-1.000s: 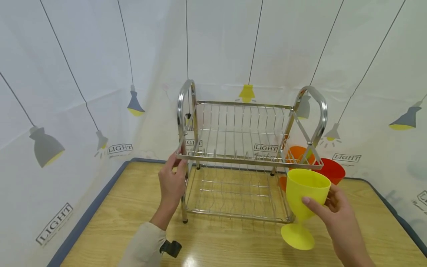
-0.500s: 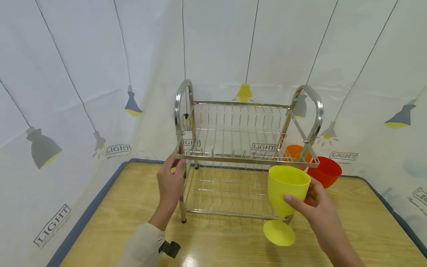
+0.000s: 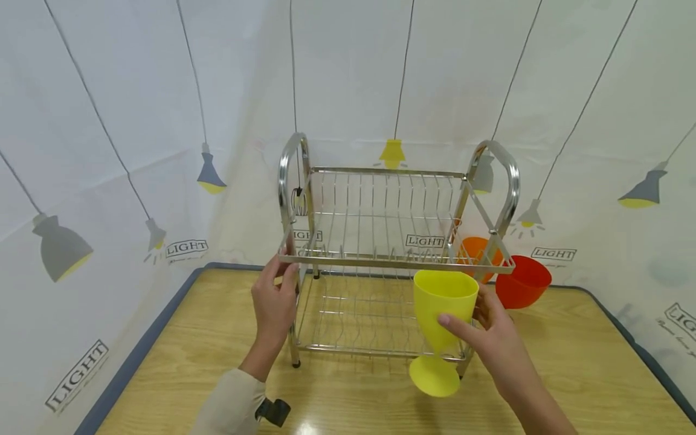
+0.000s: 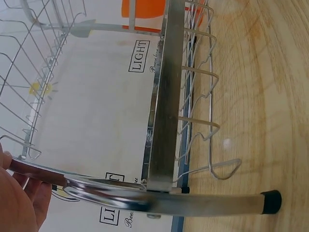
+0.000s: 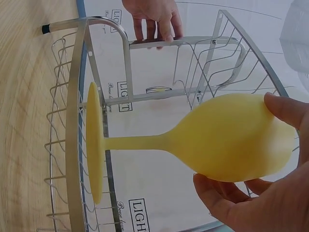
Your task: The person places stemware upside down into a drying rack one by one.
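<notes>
A yellow plastic goblet [image 3: 443, 308] is held upright by my right hand [image 3: 502, 350], thumb on the near side of the bowl and fingers behind it. In the head view it overlaps the right front of a two-tier metal dish rack [image 3: 375, 263], its rim just below the upper shelf's front bar. The right wrist view shows the goblet's stem [image 5: 135, 142] and its round foot close to the lower shelf. My left hand [image 3: 274, 305] grips the front left corner of the rack's upper shelf, its fingers curled around the bar [image 4: 36, 171] in the left wrist view.
A red cup [image 3: 523, 284] and an orange cup [image 3: 474, 257] stand at the rack's right end, the orange one partly behind its wires. The wooden table [image 3: 179, 362] has a blue edge. A white curtain [image 3: 348, 78] printed with lamps hangs close behind.
My right hand has carried the yellow goblet leftward, from beyond the rack's right end to in front of its right part. The left hand keeps its grip on the rack's corner.
</notes>
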Demonstrator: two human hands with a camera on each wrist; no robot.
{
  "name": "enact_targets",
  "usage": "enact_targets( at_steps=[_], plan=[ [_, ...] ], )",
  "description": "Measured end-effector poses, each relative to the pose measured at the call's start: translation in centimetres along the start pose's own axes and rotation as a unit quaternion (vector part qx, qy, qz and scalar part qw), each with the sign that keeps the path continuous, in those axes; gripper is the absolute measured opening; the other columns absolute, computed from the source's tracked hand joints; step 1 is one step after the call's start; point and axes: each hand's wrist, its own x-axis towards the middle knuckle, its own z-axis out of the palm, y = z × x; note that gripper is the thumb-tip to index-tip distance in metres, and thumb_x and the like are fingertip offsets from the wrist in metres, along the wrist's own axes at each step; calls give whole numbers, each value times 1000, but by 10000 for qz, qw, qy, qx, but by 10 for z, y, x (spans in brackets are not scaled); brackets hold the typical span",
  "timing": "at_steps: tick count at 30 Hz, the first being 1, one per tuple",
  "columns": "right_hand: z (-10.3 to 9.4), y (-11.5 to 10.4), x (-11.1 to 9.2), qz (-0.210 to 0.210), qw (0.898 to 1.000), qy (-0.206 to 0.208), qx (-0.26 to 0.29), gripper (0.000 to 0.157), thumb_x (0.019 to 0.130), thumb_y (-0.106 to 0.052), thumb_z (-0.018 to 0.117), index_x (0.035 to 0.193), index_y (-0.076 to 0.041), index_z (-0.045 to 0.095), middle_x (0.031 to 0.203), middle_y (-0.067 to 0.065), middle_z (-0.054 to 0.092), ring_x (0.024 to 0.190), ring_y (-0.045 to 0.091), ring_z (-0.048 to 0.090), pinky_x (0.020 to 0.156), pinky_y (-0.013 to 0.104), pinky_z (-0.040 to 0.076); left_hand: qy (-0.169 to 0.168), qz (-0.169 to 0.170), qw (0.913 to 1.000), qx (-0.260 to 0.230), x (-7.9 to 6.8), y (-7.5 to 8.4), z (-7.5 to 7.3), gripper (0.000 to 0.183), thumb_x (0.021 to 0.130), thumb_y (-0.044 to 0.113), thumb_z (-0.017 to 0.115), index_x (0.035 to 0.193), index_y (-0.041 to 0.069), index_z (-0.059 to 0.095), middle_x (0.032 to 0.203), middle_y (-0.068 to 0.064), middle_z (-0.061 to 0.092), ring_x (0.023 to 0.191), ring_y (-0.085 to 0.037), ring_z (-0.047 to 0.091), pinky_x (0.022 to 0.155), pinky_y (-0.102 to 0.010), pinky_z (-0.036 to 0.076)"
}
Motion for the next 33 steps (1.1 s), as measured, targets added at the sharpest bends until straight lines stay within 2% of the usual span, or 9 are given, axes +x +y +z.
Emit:
enact_targets(
  at_steps=[2, 7, 14, 23, 30, 33],
  plan=[
    [2, -1, 1, -3, 10000, -43, 26, 78, 89, -36, 70, 150, -20, 26, 143, 8, 41, 130, 29, 37, 104, 61, 38, 10, 30, 10000, 3, 0, 0, 0, 28, 96, 15, 61, 122, 7, 65, 114, -10, 69, 91, -21, 66, 63, -32, 58],
    [7, -2, 3, -14, 9998, -116, 140, 79, 89, -35, 70, 151, -19, 24, 142, 9, 42, 129, 29, 38, 103, 57, 41, 7, 48, 10000, 4, -2, -1, 1, 30, 97, 16, 60, 124, 6, 64, 113, -11, 69, 93, -22, 66, 67, -34, 59],
    [15, -1, 7, 20, 9992, -201, 339, 81, 87, -35, 72, 150, -19, 24, 140, 9, 43, 128, 30, 39, 104, 57, 40, -14, 156, 9998, 87, -2, -1, 2, 18, 97, 19, 61, 106, 5, 68, 119, -10, 67, 92, -22, 66, 67, -36, 60],
    [28, -4, 12, 45, 9991, -268, 332, 78, 83, -36, 75, 147, -24, 31, 136, 7, 46, 125, 27, 41, 102, 54, 42, -72, 172, 9998, 52, -1, 1, -1, 18, 97, 15, 60, 110, 5, 67, 121, -10, 66, 93, -22, 66, 68, -33, 60],
    [35, -4, 15, -119, 9981, -297, 520, 78, 84, -32, 76, 147, -23, 31, 138, 7, 46, 125, 27, 42, 100, 50, 45, -79, 184, 9996, 213, -1, 2, -1, 31, 96, 14, 61, 125, 5, 63, 106, -13, 70, 92, -25, 67, 68, -38, 60],
    [37, -5, 16, -140, 9981, -284, 524, 76, 84, -30, 76, 146, -24, 32, 137, 6, 46, 124, 26, 43, 99, 49, 45, -79, 171, 9995, 238, -1, 3, -1, 29, 96, 13, 61, 123, 4, 63, 106, -13, 69, 91, -25, 67, 68, -37, 60]
  ],
)
